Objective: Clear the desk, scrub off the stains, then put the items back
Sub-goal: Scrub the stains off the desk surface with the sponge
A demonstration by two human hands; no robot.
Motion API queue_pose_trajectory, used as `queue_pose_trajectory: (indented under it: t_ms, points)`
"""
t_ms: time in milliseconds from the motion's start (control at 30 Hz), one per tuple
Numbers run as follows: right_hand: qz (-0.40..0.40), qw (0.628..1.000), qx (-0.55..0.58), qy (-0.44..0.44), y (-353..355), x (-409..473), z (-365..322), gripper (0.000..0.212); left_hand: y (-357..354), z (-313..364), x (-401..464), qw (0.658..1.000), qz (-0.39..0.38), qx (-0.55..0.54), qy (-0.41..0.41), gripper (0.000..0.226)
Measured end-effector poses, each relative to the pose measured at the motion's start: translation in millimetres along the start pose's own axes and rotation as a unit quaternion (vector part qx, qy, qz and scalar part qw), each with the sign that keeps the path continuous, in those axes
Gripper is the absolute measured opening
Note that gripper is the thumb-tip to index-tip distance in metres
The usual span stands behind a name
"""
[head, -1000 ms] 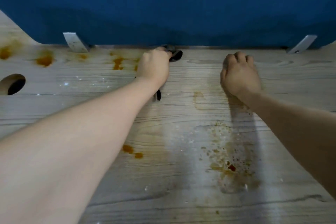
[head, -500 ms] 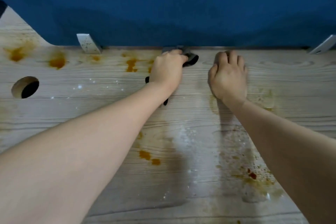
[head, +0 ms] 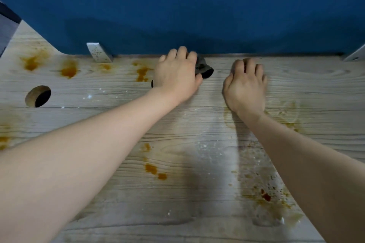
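Stains [head: 68, 71] are all over my desk [head: 177, 213], orange and brown, so I judge the scrubbing is only partly done. Far left I see a round hole [head: 38, 96] in the wood, most likely for cables, with orange blotches above it near the back edge. Next comes a small metal bracket [head: 98, 52] that holds up the blue back panel [head: 177, 6]. A bit of white dust [head: 89, 96] lies just right of the hole.

My left hand [head: 175, 77] is curled around a dark rag [head: 204, 69], pressing it down right where the desk meets the panel. I think I hold it there because a streak sits just beside that hand and dirt gathers along that edge. Only a little of the rag peeks out past my fingers.

My right hand [head: 245, 87] rests on the wood near the rag with its fingers bent. It holds nothing that I can see. I guess it props me up while I lean in.

Lower right there is a big speckled smear with a red dot [head: 265, 196], not yet cleaned. No items are on the desk, so putting things back comes later.
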State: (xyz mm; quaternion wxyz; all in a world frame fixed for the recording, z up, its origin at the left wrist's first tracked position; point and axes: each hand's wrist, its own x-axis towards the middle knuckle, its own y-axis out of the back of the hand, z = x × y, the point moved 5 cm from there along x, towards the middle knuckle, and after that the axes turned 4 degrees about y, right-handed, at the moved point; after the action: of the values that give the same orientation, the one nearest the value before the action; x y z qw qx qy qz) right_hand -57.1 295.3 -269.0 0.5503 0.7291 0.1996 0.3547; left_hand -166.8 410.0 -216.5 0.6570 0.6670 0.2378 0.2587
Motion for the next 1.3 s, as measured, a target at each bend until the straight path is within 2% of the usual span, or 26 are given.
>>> queue_pose_trajectory:
  t_ms: [100, 167, 233, 367, 567, 667, 767, 867, 933, 1000, 1133, 1300]
  points:
    - [-0.001, 1.0, 0.002, 0.001, 0, 0, 1, 0.031, -11, 9, 6, 0.999, -0.006, 0.052, 0.002, 0.038]
    - [-0.001, 1.0, 0.006, 0.003, -1, 1, 1, 0.031, -11, 8, 5, 0.999, 0.014, 0.052, 0.0, 0.027]
    - [0.001, 1.0, 0.009, 0.004, -1, 0, 0, 0.031, -11, 7, -5, 0.999, 0.017, 0.031, -0.015, 0.025]
    - [-0.003, 1.0, -0.001, 0.001, -1, 0, 1, 0.032, -10, 9, -27, 0.996, 0.008, -0.039, -0.083, 0.034]
    - [-0.003, 1.0, 0.005, 0.003, -2, 0, 1, 0.031, -9, 7, -26, 0.985, 0.023, -0.067, -0.161, 0.048]
    - [-0.012, 1.0, 0.001, 0.003, -2, 0, 1, 0.034, -5, 8, -35, 0.968, 0.041, -0.085, -0.234, 0.043]
    - [-0.01, 1.0, 0.002, 0.002, -1, 0, 1, 0.034, 0, 10, -40, 0.952, 0.045, -0.079, -0.293, 0.028]
    - [-0.006, 1.0, 0.005, 0.003, -1, 0, 0, 0.034, 1, -3, -45, 0.965, 0.037, -0.076, -0.249, 0.028]
    - [-0.008, 1.0, 0.004, 0.002, -2, 0, 1, 0.034, -7, -15, -51, 0.976, 0.021, -0.066, -0.208, 0.045]
    - [-0.007, 1.0, 0.007, 0.001, -2, 0, 1, 0.033, -14, -19, -56, 0.983, 0.006, -0.078, -0.168, 0.053]
    - [-0.014, 1.0, 0.014, 0.003, -1, 0, 1, 0.035, -22, -4, -43, 0.984, 0.018, -0.129, -0.119, 0.043]
    - [-0.012, 1.0, 0.015, 0.001, -1, 0, 1, 0.035, -23, 13, 0, 0.985, 0.021, -0.122, -0.122, 0.035]
